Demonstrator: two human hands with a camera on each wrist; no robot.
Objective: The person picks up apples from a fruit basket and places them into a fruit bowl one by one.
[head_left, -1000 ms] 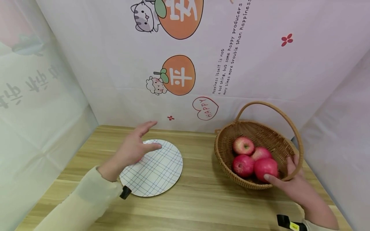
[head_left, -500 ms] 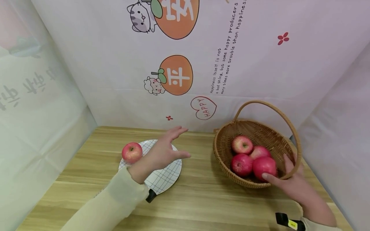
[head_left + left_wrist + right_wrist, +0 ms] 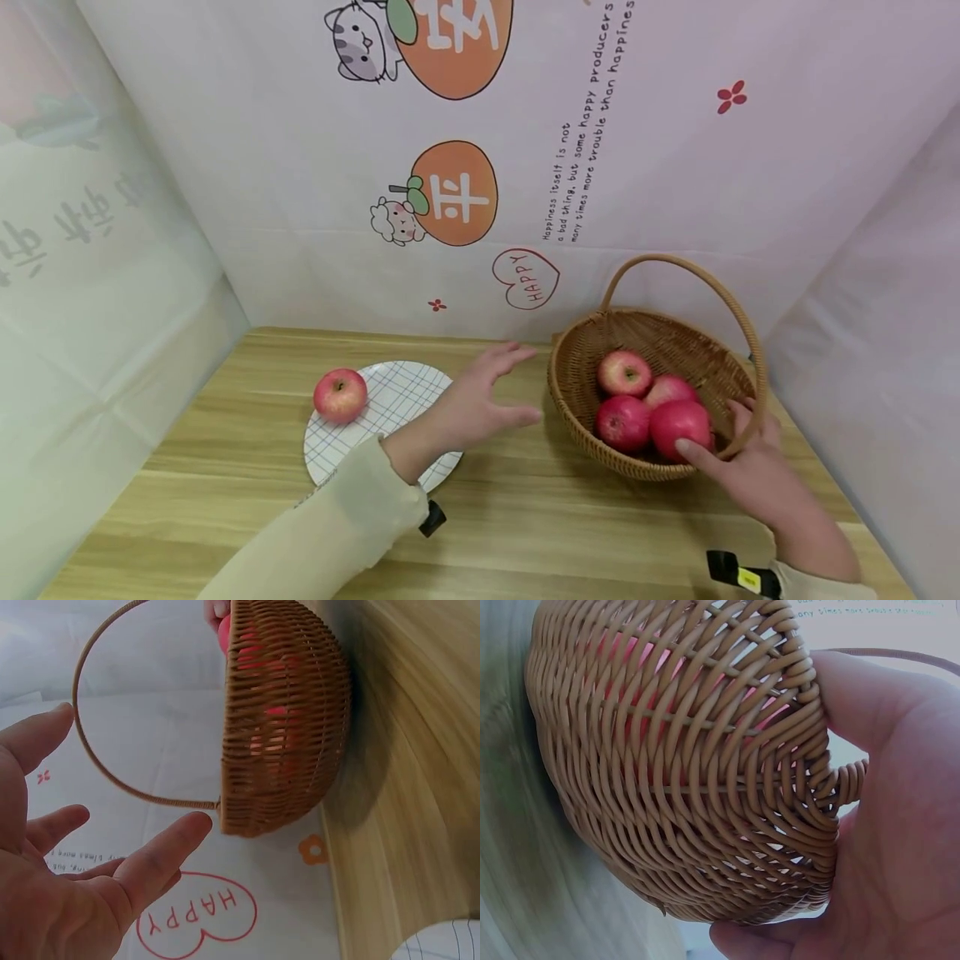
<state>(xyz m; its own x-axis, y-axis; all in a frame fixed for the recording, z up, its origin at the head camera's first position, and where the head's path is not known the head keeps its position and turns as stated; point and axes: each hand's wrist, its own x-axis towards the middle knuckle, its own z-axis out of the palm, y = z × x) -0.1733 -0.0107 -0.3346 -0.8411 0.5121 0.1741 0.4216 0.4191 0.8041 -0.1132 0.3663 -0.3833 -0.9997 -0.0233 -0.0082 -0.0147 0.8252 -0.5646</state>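
Observation:
A brown wicker basket [image 3: 581, 429] with a tall arched handle stands at the right of the table. Several red apples [image 3: 625, 372] lie together inside it. My right hand [image 3: 772, 475] grips the basket's near right rim beside the handle's foot, thumb reaching over the edge by an apple. Between plate and basket, my left hand [image 3: 480, 408] hangs with fingers and thumb spread and nothing held. In the left wrist view its fingers [image 3: 161, 859] point toward the basket's woven side. A single red apple [image 3: 341, 396] sits on the left part of a round checked plate [image 3: 397, 392].
The wood-grain table [image 3: 525, 533] ends against a white printed backdrop [image 3: 637, 192] behind the basket. White side sheets [image 3: 135, 275] rise at left and right. My left forearm and sleeve [image 3: 337, 517] cross over the plate's near right part.
My left hand has moved right from over the apple on the plate toward the basket, uncovering that apple. My right hand keeps its hold; the basket has shifted slightly in view.

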